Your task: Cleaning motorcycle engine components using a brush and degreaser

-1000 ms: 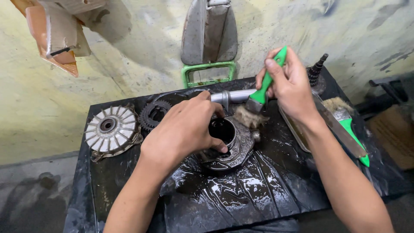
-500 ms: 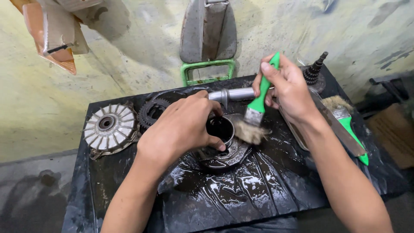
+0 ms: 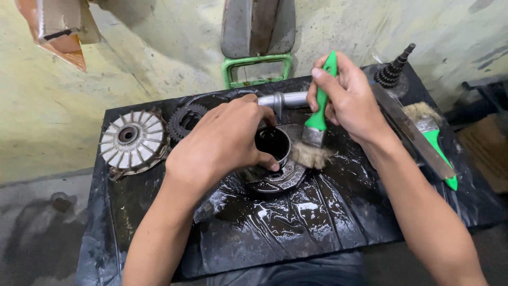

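My left hand (image 3: 222,140) grips a dark round metal machine part (image 3: 274,168) with a cup-like hub, holding it down on an oily black plastic sheet (image 3: 296,222). My right hand (image 3: 346,100) holds a green-handled paintbrush (image 3: 317,124) upright. Its worn bristles press against the right side of the part's hub. Both hands sit close together over the middle of the sheet.
A silver finned disc (image 3: 131,141) and a black toothed gear (image 3: 185,119) lie at the left. A metal shaft (image 3: 283,99) lies behind the part. A second green brush (image 3: 434,140), a long flat blade (image 3: 407,130) and a stepped black gear shaft (image 3: 394,69) sit right. A green frame (image 3: 256,69) stands behind.
My right hand has lowered the brush from above the shaft down to the part's right side. My left hand has stayed on the part.
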